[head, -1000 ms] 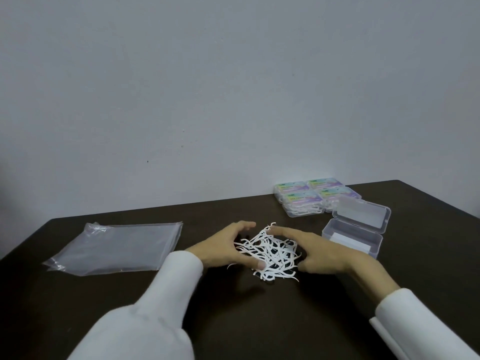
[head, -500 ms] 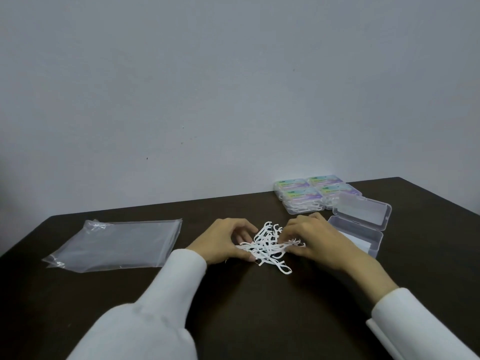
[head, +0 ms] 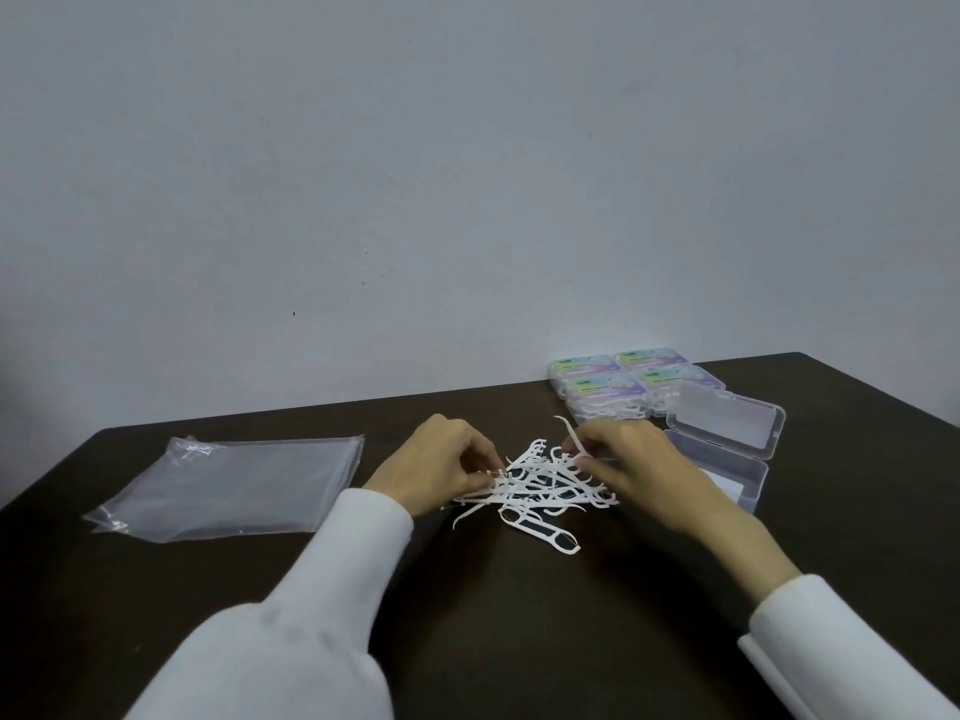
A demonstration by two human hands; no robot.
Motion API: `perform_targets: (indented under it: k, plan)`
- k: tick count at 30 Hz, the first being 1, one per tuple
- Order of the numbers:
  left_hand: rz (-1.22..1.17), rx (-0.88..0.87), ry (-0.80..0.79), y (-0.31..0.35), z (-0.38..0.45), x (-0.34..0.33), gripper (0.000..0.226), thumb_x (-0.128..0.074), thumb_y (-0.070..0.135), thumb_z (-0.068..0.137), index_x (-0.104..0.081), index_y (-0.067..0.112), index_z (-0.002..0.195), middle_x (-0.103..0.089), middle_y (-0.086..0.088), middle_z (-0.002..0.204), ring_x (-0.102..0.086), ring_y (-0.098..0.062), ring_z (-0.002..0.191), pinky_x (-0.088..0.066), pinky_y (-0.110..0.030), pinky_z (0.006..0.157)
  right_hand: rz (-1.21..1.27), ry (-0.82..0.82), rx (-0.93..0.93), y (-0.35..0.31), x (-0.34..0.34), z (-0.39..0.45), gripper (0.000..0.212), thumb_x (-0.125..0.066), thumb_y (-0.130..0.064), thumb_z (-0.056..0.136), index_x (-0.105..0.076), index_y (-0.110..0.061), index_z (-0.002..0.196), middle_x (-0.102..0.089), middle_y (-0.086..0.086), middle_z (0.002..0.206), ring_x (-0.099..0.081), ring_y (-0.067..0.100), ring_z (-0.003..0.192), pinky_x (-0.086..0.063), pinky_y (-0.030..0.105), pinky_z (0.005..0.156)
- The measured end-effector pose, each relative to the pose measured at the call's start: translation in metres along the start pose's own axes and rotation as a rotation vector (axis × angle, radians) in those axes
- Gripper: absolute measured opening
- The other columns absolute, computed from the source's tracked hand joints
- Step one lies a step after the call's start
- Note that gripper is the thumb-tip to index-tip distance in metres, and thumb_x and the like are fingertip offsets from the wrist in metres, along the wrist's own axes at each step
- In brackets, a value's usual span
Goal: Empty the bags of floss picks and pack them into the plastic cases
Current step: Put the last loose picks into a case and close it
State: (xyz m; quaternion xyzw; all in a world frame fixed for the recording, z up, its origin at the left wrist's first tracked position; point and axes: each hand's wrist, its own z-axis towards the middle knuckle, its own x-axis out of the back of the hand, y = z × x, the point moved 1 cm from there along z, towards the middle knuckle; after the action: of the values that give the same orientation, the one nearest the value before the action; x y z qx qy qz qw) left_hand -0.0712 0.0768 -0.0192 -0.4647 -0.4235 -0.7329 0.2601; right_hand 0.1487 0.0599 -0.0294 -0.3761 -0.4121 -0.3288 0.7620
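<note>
I see my left hand [head: 436, 467] and right hand [head: 631, 462], fingers curled, pinching the tangled heap of white plastic floss picks [head: 540, 485] mid dark table [head: 519, 615], open clear plastic case [head: 722, 449] by the right edge

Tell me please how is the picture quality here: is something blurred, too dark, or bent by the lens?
Head view: light is dim and even, so the dark table swallows shadows; the floss picks stay readable but soft, labels on the packed cases are too blurred to read; the clear bags show faint sheen; the wide lens bows the table's far edge.
</note>
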Motion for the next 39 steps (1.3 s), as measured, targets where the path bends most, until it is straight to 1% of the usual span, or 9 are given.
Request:
perform_targets:
  k: [4, 8, 13, 16, 20, 26, 30, 33, 39]
  plan:
    - [-0.077, 0.019, 0.077, -0.001, 0.0, 0.003, 0.013, -0.073, 0.018, 0.08, -0.076, 0.022, 0.092, -0.073, 0.003, 0.083, -0.065, -0.006, 0.077, -0.053, -0.023, 0.075, 0.102, 0.042, -0.041, 0.001, 0.002, -0.001, 0.023, -0.058, -0.017, 0.091, -0.061, -0.018, 0.113, -0.064, -0.005, 0.104, -0.061, 0.01, 0.094, -0.05, 0.027, 0.085]
    - [-0.19, 0.034, 0.144, -0.002, -0.001, 0.008, 0.013, -0.074, 0.014, 0.079, -0.076, 0.02, 0.091, -0.073, 0.004, 0.08, -0.065, -0.002, 0.074, -0.053, -0.017, 0.073, 0.162, 0.088, -0.063, 0.001, 0.004, -0.001, 0.026, -0.06, -0.013, 0.089, -0.061, -0.017, 0.115, -0.065, -0.003, 0.101, -0.061, 0.01, 0.093, -0.051, 0.03, 0.087]
    - [-0.356, 0.065, 0.217, 0.001, -0.001, 0.01, 0.013, -0.074, 0.011, 0.078, -0.076, 0.021, 0.087, -0.071, 0.009, 0.078, -0.065, 0.002, 0.074, -0.051, -0.011, 0.07, 0.255, 0.201, -0.117, 0.001, 0.01, -0.002, 0.021, -0.065, -0.01, 0.086, -0.064, -0.014, 0.106, -0.06, -0.017, 0.083, -0.057, -0.01, 0.077, -0.044, 0.004, 0.076]
    - [-0.415, 0.065, 0.26, 0.006, 0.0, 0.006, 0.013, -0.075, 0.01, 0.077, -0.076, 0.019, 0.086, -0.072, 0.01, 0.079, -0.065, 0.002, 0.075, -0.051, -0.011, 0.071, 0.291, 0.273, -0.18, 0.006, 0.013, -0.006, 0.021, -0.066, -0.011, 0.084, -0.064, -0.012, 0.105, -0.063, -0.008, 0.083, -0.058, -0.005, 0.077, -0.042, -0.002, 0.071]
    - [-0.505, 0.063, 0.322, 0.014, 0.003, -0.004, 0.016, -0.075, 0.01, 0.077, -0.074, 0.025, 0.084, -0.073, 0.007, 0.081, -0.067, -0.003, 0.079, -0.05, -0.011, 0.072, 0.293, 0.379, -0.245, 0.014, 0.019, -0.014, 0.026, -0.067, -0.015, 0.084, -0.064, -0.012, 0.11, -0.066, -0.001, 0.092, -0.06, 0.003, 0.081, -0.044, 0.004, 0.071]
    - [-0.684, 0.075, 0.388, 0.035, 0.011, -0.019, 0.014, -0.073, 0.004, 0.077, -0.074, 0.013, 0.088, -0.074, 0.002, 0.079, -0.069, -0.008, 0.075, -0.05, -0.012, 0.069, 0.274, 0.476, -0.315, 0.027, 0.029, -0.028, 0.035, -0.066, -0.015, 0.084, -0.061, -0.008, 0.118, -0.067, 0.005, 0.103, -0.061, 0.01, 0.091, -0.047, 0.018, 0.081]
    - [-0.752, 0.08, 0.449, 0.046, 0.022, -0.025, 0.011, -0.075, 0.008, 0.077, -0.074, 0.015, 0.086, -0.073, 0.002, 0.079, -0.068, -0.006, 0.075, -0.051, -0.013, 0.07, 0.198, 0.509, -0.315, 0.033, 0.035, -0.037, 0.034, -0.066, -0.013, 0.083, -0.061, -0.009, 0.117, -0.068, 0.007, 0.105, -0.059, 0.009, 0.088, -0.047, 0.019, 0.078]
    - [-0.788, 0.094, 0.444, 0.056, 0.034, -0.034, 0.011, -0.075, 0.011, 0.077, -0.073, 0.015, 0.087, -0.073, 0.002, 0.082, -0.068, -0.008, 0.078, -0.054, -0.018, 0.074, 0.137, 0.491, -0.334, 0.039, 0.039, -0.046, 0.038, -0.066, -0.012, 0.083, -0.059, -0.009, 0.12, -0.066, 0.008, 0.11, -0.057, 0.007, 0.087, -0.045, 0.017, 0.077]
    - [-0.872, 0.077, 0.391, 0.085, 0.055, -0.052, 0.009, -0.075, 0.011, 0.077, -0.07, 0.019, 0.08, -0.071, 0.007, 0.08, -0.065, 0.001, 0.074, -0.048, -0.008, 0.066, 0.053, 0.382, -0.396, 0.049, 0.041, -0.056, 0.046, -0.063, -0.014, 0.086, -0.049, -0.014, 0.129, -0.063, 0.008, 0.116, -0.064, 0.017, 0.1, -0.051, 0.027, 0.083]
